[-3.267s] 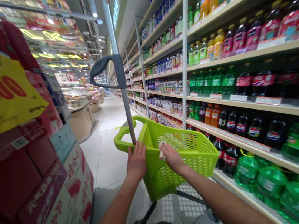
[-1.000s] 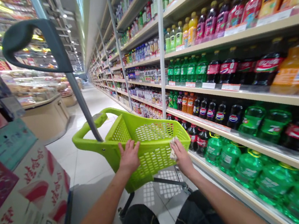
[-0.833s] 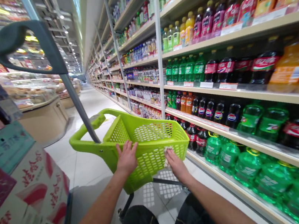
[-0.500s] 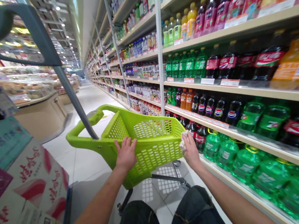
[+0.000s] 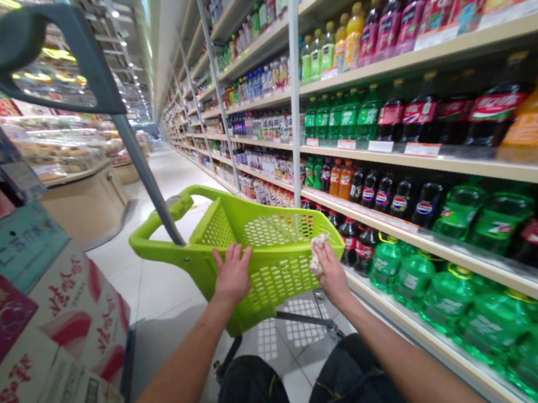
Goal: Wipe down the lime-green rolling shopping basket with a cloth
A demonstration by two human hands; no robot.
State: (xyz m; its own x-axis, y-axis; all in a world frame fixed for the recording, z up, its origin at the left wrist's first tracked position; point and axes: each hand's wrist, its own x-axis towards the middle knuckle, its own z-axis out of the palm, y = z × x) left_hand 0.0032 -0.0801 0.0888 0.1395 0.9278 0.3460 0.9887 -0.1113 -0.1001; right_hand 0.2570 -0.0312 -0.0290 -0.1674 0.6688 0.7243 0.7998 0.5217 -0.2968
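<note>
Here's the cloth (image 5: 316, 263), pale and crumpled, tucked under the fingertips of the right hand (image 5: 333, 278), right up against the near wall of the green basket (image 5: 276, 288), just below the rim and close to the nose end. Those fingers are nearly straight and held together, pinning the cloth between them and the plastic. The left hand (image 5: 232, 275) lies over the basket's near rim toward the handle end, fingers fanned wide, gripping nothing, simply resting on the edge. And there's the change: half a second ago the cloth was out at the basket's nose corner; now it's back along the near wall. The left hand stays on the same stretch of the basket's rim.
</note>
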